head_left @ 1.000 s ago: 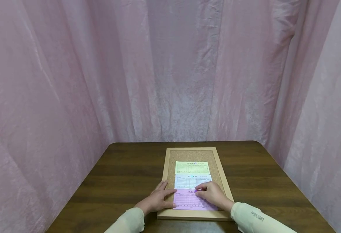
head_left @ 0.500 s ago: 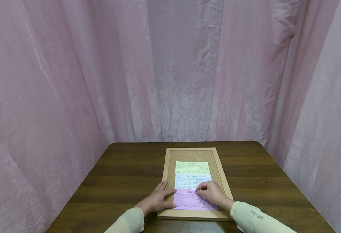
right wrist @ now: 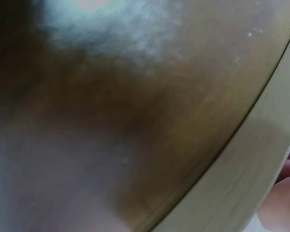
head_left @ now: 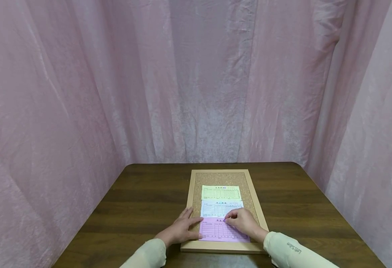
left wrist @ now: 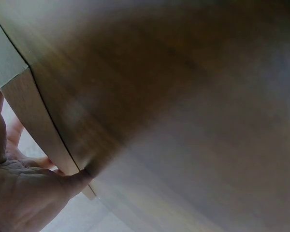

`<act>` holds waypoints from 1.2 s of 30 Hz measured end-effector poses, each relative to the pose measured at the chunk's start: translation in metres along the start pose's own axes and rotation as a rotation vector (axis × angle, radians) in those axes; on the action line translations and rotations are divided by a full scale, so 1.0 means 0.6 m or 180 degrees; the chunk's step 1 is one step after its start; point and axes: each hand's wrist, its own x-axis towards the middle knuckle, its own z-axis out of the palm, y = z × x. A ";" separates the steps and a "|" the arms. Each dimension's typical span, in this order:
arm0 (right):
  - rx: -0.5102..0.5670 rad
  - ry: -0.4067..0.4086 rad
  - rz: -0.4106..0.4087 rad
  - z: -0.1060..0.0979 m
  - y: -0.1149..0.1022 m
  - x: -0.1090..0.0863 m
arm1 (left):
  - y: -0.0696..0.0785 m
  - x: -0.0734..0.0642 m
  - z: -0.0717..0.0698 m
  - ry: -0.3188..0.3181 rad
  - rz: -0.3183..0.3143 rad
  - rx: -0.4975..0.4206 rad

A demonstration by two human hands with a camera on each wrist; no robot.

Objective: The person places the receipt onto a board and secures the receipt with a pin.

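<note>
A wood-framed corkboard lies on the table with three printed slips in a column: yellow-green farthest, pale blue in the middle, purple nearest. My right hand pinches a small purple push pin at the purple slip's top edge; the fingers hide most of it. Spread over the board's left frame, my left hand touches the purple slip's left edge with fingertips. In the left wrist view, one digit of that hand reaches past the frame's side to the table.
Small pins appear at the top of the yellow-green and blue slips. The dark wooden table extends on both sides of the board. Pink curtains hang behind and beside it. Both wrist views show mainly blurred tabletop and the board's frame.
My right fingers shift very slightly at the purple slip's top edge, and less of the push pin shows between them. The left hand and the board stay in place.
</note>
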 end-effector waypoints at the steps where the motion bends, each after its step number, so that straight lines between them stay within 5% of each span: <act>1: -0.0014 0.0004 0.0000 0.001 -0.001 0.000 | 0.000 0.000 0.000 0.0000 0.0002 0.0004; 36: -0.0079 -0.0001 0.0146 0.003 -0.002 0.005 | -0.004 0.003 0.001 -0.0005 -0.0028 -0.0010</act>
